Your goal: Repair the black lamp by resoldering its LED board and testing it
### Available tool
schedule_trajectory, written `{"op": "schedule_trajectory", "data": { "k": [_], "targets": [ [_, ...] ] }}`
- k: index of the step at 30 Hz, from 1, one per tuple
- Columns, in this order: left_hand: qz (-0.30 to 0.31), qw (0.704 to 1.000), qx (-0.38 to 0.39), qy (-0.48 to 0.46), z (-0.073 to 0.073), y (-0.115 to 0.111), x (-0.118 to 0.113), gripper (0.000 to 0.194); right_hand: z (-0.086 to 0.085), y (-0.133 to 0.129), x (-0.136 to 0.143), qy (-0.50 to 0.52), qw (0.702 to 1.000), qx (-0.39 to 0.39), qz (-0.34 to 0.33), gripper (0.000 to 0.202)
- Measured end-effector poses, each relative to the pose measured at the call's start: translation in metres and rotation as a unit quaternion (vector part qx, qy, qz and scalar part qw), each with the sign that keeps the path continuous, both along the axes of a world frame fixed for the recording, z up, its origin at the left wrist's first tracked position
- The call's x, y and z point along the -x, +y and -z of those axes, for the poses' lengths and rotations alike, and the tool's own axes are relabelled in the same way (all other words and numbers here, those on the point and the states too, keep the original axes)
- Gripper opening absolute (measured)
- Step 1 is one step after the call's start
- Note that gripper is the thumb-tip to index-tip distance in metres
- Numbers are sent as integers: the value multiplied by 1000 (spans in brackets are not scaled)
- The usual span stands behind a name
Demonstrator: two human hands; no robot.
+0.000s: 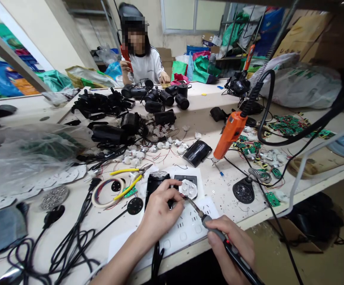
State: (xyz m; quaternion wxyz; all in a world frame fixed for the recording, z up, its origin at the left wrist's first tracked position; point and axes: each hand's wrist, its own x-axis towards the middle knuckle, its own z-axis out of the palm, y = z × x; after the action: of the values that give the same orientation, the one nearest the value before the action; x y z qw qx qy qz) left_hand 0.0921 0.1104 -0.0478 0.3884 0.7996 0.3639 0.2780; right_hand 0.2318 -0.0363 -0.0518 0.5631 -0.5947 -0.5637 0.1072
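My left hand [164, 206] is closed, thumb and fingers pinching the near-left edge of a small whitish LED plate [189, 189] with several round lenses. My right hand [231, 245] grips a soldering iron [219, 233] with a red light on its dark handle. The iron's tip reaches the plate's lower edge, close to my left fingertips; whether it touches is hard to tell. Partly behind my left hand lies a black housing [157, 180]. Beneath both hands is a white printed sheet [186, 233]. Yellow-handled pliers [127, 184] and a roll of tape [99, 194] lie to the left.
An orange electric screwdriver [230, 132] hangs on the right, its tip near the table. Green circuit boards [287, 126], a soldering stand [251, 184] and black cables [73, 237] lie around. Across the table, a person [144, 65] holds a red screwdriver near black housings [160, 97].
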Motion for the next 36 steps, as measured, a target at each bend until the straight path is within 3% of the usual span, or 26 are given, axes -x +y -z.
{"op": "schedule_trajectory", "data": {
  "k": [14,23,36],
  "targets": [
    [10,1000,-4,-7,0,0,0,17,5,6,-7,-16,999,-8,-49,15],
    [20,1000,-9,1,-2,0,1,17,-4,2,-8,-7,999,2,-53,15],
    [18,1000,-4,0,-1,0,1,17,1,4,-4,-6,1000,-9,-27,14]
  ]
}}
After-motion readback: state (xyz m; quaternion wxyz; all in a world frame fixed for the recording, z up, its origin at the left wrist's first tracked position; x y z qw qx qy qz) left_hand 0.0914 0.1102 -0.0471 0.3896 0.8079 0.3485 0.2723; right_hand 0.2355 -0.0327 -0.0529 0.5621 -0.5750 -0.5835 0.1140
